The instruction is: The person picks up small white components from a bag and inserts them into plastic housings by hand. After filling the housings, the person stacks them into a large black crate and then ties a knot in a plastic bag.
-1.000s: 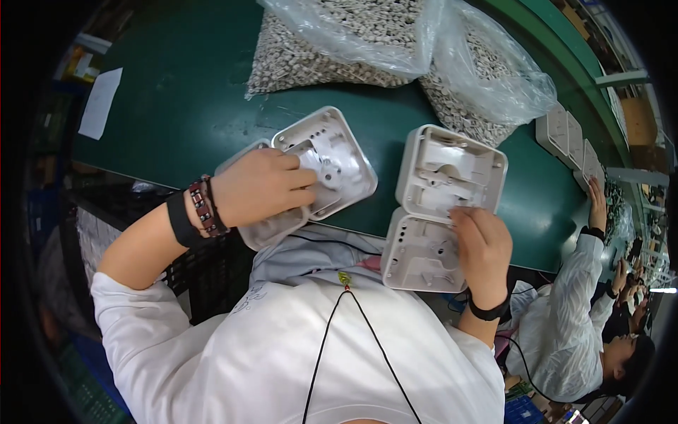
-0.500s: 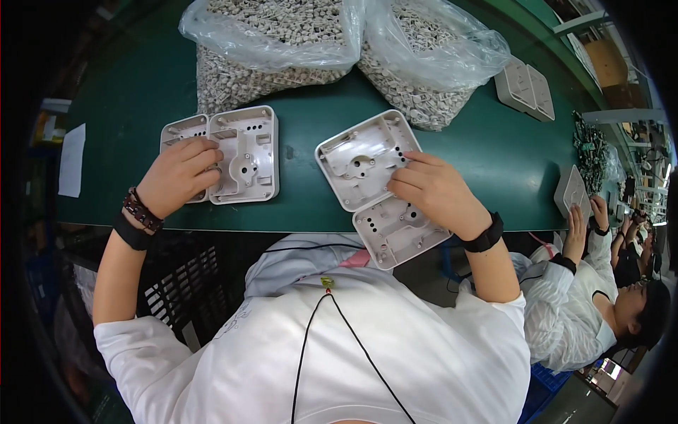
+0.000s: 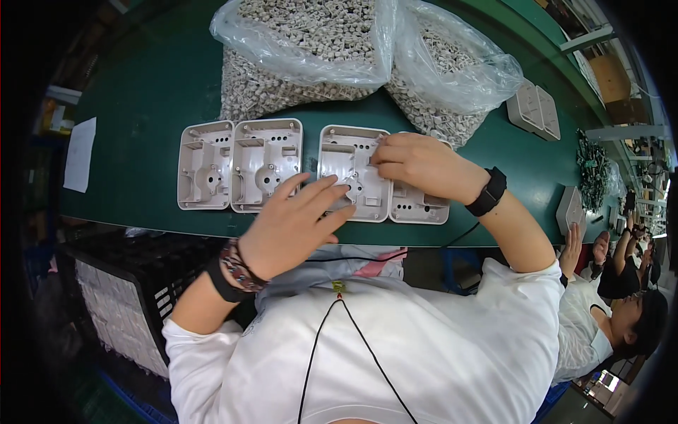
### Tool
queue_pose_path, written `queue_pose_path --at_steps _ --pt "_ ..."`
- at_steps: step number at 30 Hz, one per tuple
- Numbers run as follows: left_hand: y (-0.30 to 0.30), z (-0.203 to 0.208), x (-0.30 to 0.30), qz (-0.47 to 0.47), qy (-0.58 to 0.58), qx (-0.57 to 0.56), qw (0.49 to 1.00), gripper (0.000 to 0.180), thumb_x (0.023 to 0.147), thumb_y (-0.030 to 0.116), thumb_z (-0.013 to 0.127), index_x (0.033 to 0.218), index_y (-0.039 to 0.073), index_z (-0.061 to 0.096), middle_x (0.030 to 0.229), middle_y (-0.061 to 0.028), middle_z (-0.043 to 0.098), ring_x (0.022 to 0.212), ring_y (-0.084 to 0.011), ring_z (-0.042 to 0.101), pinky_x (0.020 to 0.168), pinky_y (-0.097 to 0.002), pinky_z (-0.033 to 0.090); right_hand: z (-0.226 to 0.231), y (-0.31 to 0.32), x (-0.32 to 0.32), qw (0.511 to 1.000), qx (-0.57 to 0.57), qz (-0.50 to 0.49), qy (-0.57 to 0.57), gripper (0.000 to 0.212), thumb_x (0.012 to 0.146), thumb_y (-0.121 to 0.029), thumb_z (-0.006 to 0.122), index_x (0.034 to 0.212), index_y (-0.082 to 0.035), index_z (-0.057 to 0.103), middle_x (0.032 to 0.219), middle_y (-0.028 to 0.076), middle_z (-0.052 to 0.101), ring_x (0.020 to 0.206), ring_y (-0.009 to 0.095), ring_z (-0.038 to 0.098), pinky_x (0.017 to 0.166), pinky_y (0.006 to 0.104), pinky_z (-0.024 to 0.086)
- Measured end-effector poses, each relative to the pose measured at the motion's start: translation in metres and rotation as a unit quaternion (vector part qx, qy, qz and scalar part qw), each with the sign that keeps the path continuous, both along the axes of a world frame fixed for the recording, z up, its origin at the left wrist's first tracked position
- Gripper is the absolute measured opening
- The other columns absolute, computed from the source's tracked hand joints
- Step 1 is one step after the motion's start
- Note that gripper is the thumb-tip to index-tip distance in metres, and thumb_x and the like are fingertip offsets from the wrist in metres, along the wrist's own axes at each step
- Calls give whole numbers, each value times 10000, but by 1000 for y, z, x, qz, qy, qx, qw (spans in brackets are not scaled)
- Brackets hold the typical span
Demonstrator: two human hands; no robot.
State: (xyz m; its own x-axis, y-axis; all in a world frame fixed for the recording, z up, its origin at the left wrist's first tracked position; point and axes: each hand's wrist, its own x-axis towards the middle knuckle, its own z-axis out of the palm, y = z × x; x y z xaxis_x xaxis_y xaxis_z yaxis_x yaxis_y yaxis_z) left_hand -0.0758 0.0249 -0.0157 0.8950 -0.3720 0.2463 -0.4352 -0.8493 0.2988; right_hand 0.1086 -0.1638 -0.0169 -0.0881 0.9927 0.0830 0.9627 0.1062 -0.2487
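Two pairs of pale grey-white plastic housings lie side by side on the green table, hollow sides up. The left pair (image 3: 265,152) has no hand on it. On the right pair of housings (image 3: 337,159), my right hand (image 3: 427,166) is closed, its fingertips bunched at the inner wall of the larger half; whether a small part is between them is hidden. My left hand (image 3: 293,222) is open, with fingers spread over the near left corner of that same larger half. The smaller half (image 3: 420,210) sits under my right wrist.
Behind the housings stand two clear plastic bags (image 3: 311,78) full of small pale parts. Another housing pair (image 3: 533,109) lies at the far right. A paper sheet (image 3: 80,155) is at the left, a black crate (image 3: 120,283) below the table edge. At right, a person (image 3: 586,311) works.
The right housing pair has turned from a tilt at the table's edge to lying square on the table. My left hand has left the left pair and moved right, fingers spreading.
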Motion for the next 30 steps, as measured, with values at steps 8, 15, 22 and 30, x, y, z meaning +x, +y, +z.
queue_pose_path --at_steps 8,15,22,30 --pt "4 -11 -4 61 3 31 998 347 737 197 668 1069 158 576 1137 -14 540 951 -153 542 954 -446 329 -1 -40 6 972 49 -222 53 296 766 -58 580 1060 -97 580 1113 85 552 1009 285 548 790 365 473" --pt "13 -6 -2 67 20 19 997 348 742 183 667 1078 160 580 1145 -13 538 948 -169 540 959 -447 320 -4 -82 -33 920 10 -389 52 304 803 -99 583 1107 -96 569 1098 110 547 970 311 549 779 388 464" --pt "18 -10 -4 65 35 2 997 321 753 209 656 1063 153 593 1165 -23 534 1008 -207 527 984 -480 304 4 -122 -87 849 -94 -518 48 372 768 -240 654 1079 -57 564 1074 128 543 991 330 517 868 414 407" --pt "102 -17 -11 348 -99 50 931 317 824 258 606 1089 87 584 1179 -128 518 1096 -305 486 974 -442 336 -40 -68 -127 869 129 -478 3 361 707 -341 702 850 -48 547 995 130 553 943 324 523 975 489 317"
